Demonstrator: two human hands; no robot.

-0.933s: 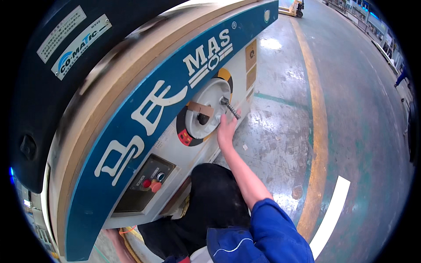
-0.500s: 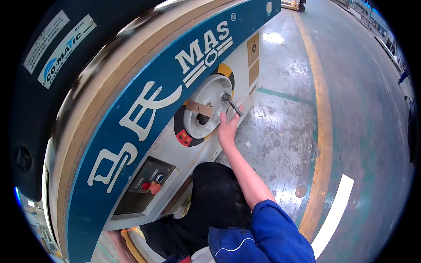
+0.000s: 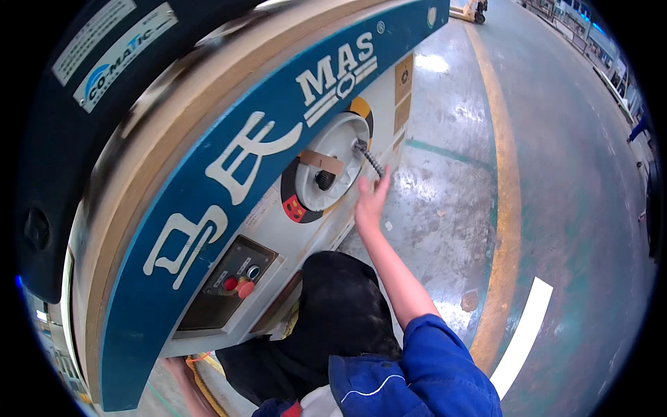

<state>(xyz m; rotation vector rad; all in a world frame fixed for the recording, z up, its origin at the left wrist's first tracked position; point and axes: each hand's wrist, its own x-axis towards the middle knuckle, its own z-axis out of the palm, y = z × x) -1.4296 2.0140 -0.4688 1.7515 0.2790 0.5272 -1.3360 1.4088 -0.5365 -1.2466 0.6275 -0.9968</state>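
Note:
A pale handwheel (image 3: 342, 130) sits on the front of a machine, ringed by a dark dial with yellow and red parts. Sticking out from its rim is a coiled, spring-like crank handle (image 3: 370, 160). My right hand (image 3: 372, 201) is at the handle's outer end, thumb and fingers spread apart and not closed round it. A black knob (image 3: 324, 181) and a brown strip (image 3: 321, 162) show at the wheel's middle. My left hand (image 3: 171, 363) is low at the left by the machine's lower edge; its fingers are hidden there.
A control panel (image 3: 210, 306) with a red button (image 3: 230, 283) and an orange-red mushroom button (image 3: 244, 287) lies left of my knees. The machine's blue curved panel (image 3: 135, 333) runs across the left. A yellow floor line (image 3: 511, 208) passes at the right; a pallet truck (image 3: 472, 12) stands far off.
My view has shifted slightly. My right hand has stayed by the handle's end, its thumb and fingers now more clearly spread. The handwheel looks much the same.

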